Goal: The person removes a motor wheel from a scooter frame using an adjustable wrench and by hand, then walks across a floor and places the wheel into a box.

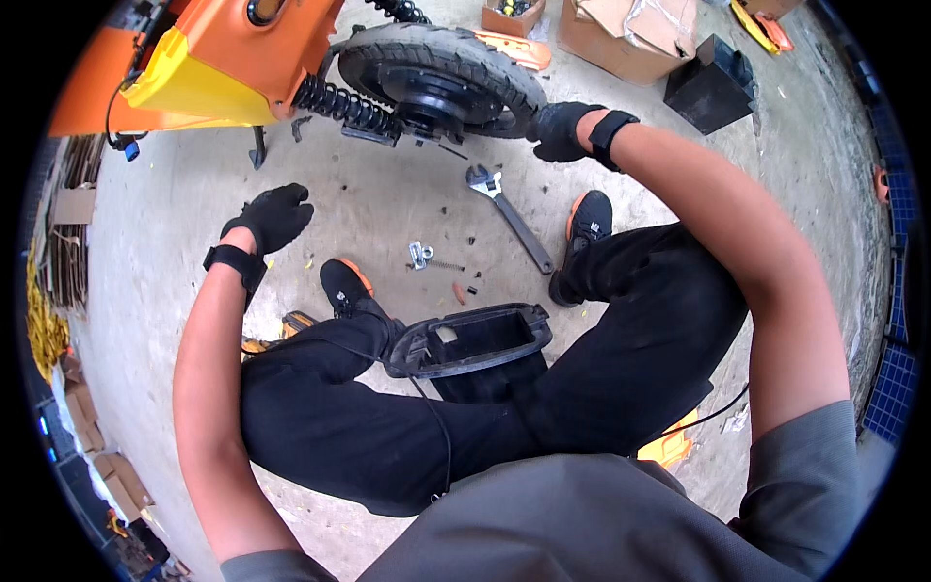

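Note:
My right hand (562, 132), in a black glove, has its fingers curled against the right edge of a black-tyred wheel (441, 73). The wheel belongs to an orange and yellow vehicle body (228, 68), with a coil-spring shock absorber (339, 102) beside the hub. Out to the left, my left hand (276, 215), also gloved, hangs over the floor with fingers drawn in and nothing visible in it. An adjustable wrench (512, 221) lies on the concrete between my hands. Nearer me are a small silver metal part (420, 255), a thin spring (448, 266) and loose fasteners (472, 289).
Between my legs sits a black plastic tray-like housing (470, 357). A yellow and black tool (291, 325) is partly hidden by my left leg. Cardboard boxes (626, 39) and a black box (713, 85) stand at the far right. Flattened cardboard (73, 223) is stacked at left.

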A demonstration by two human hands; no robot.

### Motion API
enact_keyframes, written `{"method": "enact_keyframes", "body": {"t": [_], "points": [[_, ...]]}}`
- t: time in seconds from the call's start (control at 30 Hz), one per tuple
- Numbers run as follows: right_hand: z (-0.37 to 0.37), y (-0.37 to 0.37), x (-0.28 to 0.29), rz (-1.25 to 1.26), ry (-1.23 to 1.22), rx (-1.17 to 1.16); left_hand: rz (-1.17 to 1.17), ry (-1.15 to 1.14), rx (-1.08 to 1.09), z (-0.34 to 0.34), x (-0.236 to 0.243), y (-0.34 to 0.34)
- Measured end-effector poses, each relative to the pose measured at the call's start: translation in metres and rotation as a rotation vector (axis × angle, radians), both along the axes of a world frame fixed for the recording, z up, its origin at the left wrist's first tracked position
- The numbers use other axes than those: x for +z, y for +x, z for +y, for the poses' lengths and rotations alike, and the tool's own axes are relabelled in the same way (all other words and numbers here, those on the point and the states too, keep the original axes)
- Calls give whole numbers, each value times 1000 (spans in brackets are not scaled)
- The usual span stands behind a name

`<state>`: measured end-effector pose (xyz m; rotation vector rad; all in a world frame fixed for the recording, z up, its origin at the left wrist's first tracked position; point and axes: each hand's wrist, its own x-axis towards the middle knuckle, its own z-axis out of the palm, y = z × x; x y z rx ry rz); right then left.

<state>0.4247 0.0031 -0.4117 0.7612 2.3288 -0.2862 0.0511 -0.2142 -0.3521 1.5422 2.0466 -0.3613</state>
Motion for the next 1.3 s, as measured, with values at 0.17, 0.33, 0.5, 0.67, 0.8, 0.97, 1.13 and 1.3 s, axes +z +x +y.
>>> {"method": "enact_keyframes", "body": {"t": [0.17, 0.33, 0.5, 0.67, 0.8, 0.97, 1.13, 1.3], "points": [[0, 0, -4, 30, 14, 31, 32, 34, -93, -2, -10, -11], [-4, -4, 2, 7, -5, -49, 34, -5, -48, -1, -7, -7], [0, 5, -9, 163, 33, 22, 49, -26, -37, 0, -5, -3], [-9, -4, 9, 28, 10, -20, 46, -40, -11, -1, -3, -3], [-8, -3, 9, 26, 7, -13, 45, -47, -9, -1, 1, -1], [-8, -3, 8, 16, 1, -12, 42, -47, -8, -1, 1, 0], [-5, 3, -3, 135, 32, 0, 39, -53, 5, -1, -1, -1], [-7, 4, 0, 155, 28, 4, 47, -55, -16, -1, -1, 0]]}}
